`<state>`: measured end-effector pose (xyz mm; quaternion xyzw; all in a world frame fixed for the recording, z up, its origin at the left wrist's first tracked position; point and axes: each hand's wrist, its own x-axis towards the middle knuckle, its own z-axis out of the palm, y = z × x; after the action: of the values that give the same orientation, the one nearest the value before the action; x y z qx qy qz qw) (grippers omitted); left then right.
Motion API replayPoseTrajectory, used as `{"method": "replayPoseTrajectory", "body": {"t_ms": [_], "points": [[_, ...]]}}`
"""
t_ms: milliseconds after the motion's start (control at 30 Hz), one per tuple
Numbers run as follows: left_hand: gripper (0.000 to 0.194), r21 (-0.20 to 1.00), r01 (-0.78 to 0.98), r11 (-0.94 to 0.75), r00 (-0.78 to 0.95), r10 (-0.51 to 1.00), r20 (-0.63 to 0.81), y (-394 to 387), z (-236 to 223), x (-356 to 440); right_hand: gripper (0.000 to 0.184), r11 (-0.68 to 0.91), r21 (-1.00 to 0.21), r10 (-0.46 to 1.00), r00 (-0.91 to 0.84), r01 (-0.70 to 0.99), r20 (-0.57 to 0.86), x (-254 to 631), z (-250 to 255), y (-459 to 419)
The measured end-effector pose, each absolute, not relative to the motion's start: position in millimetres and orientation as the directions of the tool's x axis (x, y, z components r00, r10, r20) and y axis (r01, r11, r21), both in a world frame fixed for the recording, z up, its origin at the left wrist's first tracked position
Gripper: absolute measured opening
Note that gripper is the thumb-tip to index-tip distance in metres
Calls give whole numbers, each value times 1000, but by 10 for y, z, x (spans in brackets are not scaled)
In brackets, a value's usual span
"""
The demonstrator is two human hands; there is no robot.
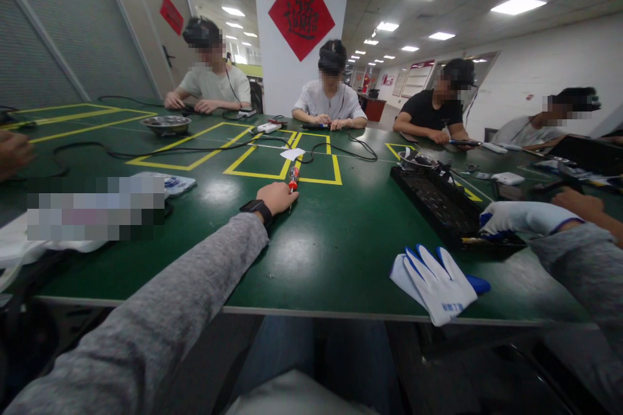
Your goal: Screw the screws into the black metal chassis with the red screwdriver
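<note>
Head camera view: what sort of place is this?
Probably a shared workshop or training room in an office-like space: a long green table marked with yellow rectangles, a red-handled metal screwdriver on it, and people with black headgear seated opposite.

One screwdriver (pixel 293 179), four headsets (pixel 332 59)

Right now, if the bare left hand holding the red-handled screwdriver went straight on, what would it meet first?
The left hand would likely cross flat yellow tape on the green table first; the next raised thing looks like the thin black cable, though depth is unclear.
</note>
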<state>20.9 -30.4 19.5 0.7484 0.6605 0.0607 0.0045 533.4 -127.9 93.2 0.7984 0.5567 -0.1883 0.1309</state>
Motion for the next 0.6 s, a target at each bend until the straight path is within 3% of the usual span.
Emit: {"method": "replayPoseTrajectory", "body": {"t_ms": [267,400,600], "points": [[57,90,985,-144,135,985,104,-281,175,199,7,-432,-36,786,357,901,-504,5611,980,-1031],[57,90,985,-148,138,984,109,-258,154,194,19,-445,-123,863,389,887,-322,5674,1068,-952],[56,98,983,-153,141,983,117,-252,146,189,18,-418,-177,902,385,891,-194,5545,1075,-981]]}}
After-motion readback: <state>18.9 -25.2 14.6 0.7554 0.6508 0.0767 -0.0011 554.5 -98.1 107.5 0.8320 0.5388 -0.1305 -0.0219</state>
